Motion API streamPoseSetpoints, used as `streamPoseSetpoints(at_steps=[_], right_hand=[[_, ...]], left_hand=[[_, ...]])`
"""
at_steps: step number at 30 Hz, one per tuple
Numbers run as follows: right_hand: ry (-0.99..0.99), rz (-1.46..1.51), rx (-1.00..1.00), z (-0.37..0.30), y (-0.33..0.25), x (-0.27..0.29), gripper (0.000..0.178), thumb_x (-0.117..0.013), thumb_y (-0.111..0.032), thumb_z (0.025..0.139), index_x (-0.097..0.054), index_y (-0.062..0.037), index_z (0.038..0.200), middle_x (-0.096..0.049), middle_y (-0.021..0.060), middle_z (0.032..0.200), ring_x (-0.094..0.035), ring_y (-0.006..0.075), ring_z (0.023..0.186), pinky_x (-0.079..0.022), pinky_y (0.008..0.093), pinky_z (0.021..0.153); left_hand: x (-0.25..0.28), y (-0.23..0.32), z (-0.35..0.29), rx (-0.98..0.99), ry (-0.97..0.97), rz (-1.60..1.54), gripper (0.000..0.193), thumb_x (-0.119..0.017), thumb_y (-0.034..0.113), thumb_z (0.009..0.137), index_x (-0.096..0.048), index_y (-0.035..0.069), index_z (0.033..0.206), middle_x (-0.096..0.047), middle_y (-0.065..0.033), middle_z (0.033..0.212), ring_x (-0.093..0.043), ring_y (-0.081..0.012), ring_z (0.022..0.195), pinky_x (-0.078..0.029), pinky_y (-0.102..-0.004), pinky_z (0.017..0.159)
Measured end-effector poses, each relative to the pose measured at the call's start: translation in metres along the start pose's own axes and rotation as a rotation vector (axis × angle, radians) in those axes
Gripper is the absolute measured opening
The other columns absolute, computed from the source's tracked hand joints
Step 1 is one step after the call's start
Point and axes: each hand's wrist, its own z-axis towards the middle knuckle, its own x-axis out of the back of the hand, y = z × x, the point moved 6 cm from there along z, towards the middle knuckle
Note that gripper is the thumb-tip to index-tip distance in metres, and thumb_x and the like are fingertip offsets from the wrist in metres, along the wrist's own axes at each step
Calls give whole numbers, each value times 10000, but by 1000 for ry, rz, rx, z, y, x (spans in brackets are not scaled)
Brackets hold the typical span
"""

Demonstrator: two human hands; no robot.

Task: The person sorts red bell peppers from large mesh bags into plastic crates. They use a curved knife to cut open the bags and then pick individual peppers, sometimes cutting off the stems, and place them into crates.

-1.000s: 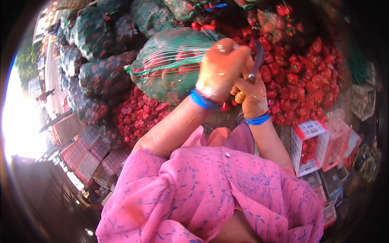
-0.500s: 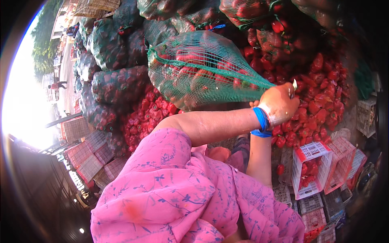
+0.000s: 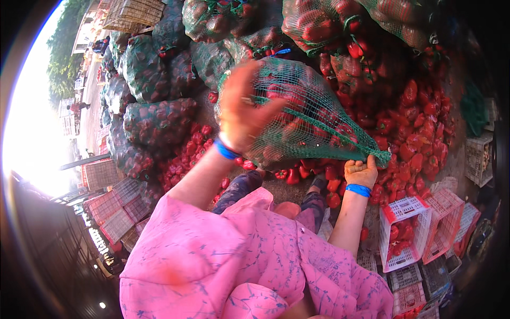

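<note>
A green mesh sack [image 3: 313, 101] full of red peppers lies on its side in front of me. Its gathered right end is pinched in my right hand [image 3: 361, 173], whose fingers are closed on the netting. Over the sack's left part is my left hand [image 3: 241, 109], slightly blurred, with thumb and fingers apart and nothing in it. Whether it touches the mesh I cannot tell. Both wrists carry blue bands. Loose red peppers [image 3: 417, 133] are heaped just beyond my right hand.
Stacked full mesh sacks [image 3: 159, 119] stand at the left, and others [image 3: 313, 24] lie at the back. A white crate [image 3: 406, 255] with red peppers and a pink crate [image 3: 443, 223] sit at the lower right. More crates [image 3: 117, 207] are at the left. Loose peppers lie around my feet.
My left hand has let go of the sack's right end and swung left over its body. My right hand, hidden before, now shows on the gathered end.
</note>
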Motion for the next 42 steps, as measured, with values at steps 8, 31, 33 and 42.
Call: streamPoseSetpoints(at_steps=[8, 31, 33, 42], right_hand=[[-145, -233, 112, -7, 18, -17, 289, -384, -395, 1041, -602, -281, 890, -563, 13, 597, -393, 166, 441, -393, 320, 471], [41, -399, 322, 1, 13, -35, 471, -628, -547, 908, -583, -150, 658, -553, -3, 542, -473, 143, 431, -451, 272, 477], [33, -454, 332, 1, 10, -34, 518, -616, -557, 912, -558, -121, 639, -514, 16, 527, -447, 143, 426, -420, 269, 452], [32, -693, 683, -22, -2, -47, 670, -626, -599, 891, -309, -165, 492, -304, -6, 440, -311, 125, 384, -289, 277, 401]], left_hand=[[12, -216, -58, 787, -160, -762, 629, -746, 309, 839, -523, 88, 1384, -668, -128, 1181, -604, -205, 1136, -472, -351, 994], [6, -216, -35, 686, 229, -562, 235, -691, 122, 852, -692, 58, 1079, -669, -150, 1087, -628, -323, 1026, -483, -359, 934], [14, -202, -28, 671, 176, -471, 232, -677, 141, 871, -688, 48, 1084, -667, -166, 1032, -626, -325, 1012, -483, -366, 921], [31, -132, -53, 263, 128, -157, 153, -675, 116, 829, -570, 21, 770, -543, -164, 745, -551, -352, 787, -457, -427, 714]])
